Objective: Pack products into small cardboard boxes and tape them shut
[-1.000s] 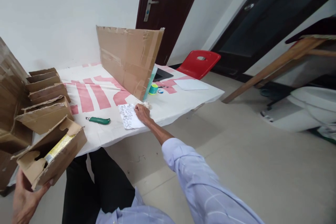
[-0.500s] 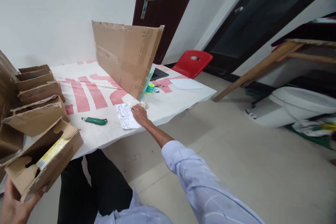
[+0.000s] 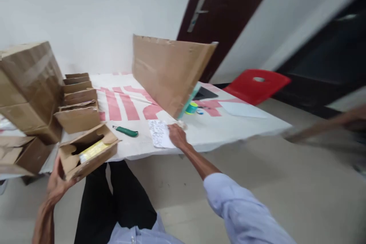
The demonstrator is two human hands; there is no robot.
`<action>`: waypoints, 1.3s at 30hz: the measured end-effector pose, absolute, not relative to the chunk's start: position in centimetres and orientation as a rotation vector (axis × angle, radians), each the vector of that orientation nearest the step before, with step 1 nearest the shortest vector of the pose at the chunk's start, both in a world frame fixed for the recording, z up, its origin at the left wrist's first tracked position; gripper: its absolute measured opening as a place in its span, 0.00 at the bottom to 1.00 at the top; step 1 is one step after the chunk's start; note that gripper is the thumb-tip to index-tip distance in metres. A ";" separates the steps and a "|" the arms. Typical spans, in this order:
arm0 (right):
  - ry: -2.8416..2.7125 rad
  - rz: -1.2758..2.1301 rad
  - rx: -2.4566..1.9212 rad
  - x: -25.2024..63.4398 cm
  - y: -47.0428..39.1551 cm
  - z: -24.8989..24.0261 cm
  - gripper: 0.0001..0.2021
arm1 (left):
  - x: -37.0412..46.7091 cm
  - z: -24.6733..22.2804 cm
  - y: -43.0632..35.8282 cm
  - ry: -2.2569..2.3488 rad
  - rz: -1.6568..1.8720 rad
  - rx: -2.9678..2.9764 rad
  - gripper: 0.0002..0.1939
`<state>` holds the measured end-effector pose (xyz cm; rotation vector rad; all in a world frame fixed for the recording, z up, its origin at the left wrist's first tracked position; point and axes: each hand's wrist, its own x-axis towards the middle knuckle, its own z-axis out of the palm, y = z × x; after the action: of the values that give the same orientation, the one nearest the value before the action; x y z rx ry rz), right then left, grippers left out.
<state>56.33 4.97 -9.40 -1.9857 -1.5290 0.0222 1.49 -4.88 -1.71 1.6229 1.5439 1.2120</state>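
My left hand (image 3: 57, 183) grips the lower left end of an open cardboard box (image 3: 94, 162), tilted at the table's front edge. Inside that box lies a yellow-and-white packet (image 3: 94, 150). My right hand (image 3: 177, 136) is closed, its fingers curled over the right edge of a white sheet with dark printed patterns (image 3: 160, 133). What the fingers pinch is hidden. Crumpled clear-whitish material (image 3: 182, 124) shows just beyond the knuckles. Between the two hands, a green utility knife (image 3: 126, 131) lies on the table.
A row of open cardboard boxes (image 3: 78, 116) and a large carton (image 3: 31, 80) stand left. A big cardboard panel (image 3: 168, 70) stands upright behind my right hand, with green tape (image 3: 191, 107) beside it. Farther right are white paper (image 3: 243, 109) and a red chair (image 3: 257, 85).
The view has swung left, so things appear farther right and the large carton shows more fully. My left hand still holds the box; my right hand stays at the patterned sheet.
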 end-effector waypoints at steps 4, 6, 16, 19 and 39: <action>-1.520 0.001 -1.902 55.4 4.6 -8.5 0.15 | 1.0 -1.8 -5.5 1.325 1.125 1.532 0.66; -1.535 -0.030 -1.766 53.7 4.3 -7.1 0.15 | 0.8 -2.0 -5.7 1.256 1.140 1.559 0.67; -2.196 0.196 -0.733 35.7 -1.7 4.1 0.11 | 0.3 -2.6 -6.8 1.267 1.078 1.758 0.61; -2.353 0.235 -0.696 34.0 -1.7 5.7 0.12 | 0.2 -1.9 -7.3 1.339 1.031 1.779 0.58; -3.078 0.279 -1.082 30.6 -1.2 8.0 0.17 | 1.9 -0.7 -6.4 1.299 0.971 1.900 0.61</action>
<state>30.63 -1.18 8.04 -1.0824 -3.0780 0.2786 1.91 -6.41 -0.73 1.8996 1.2990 0.9711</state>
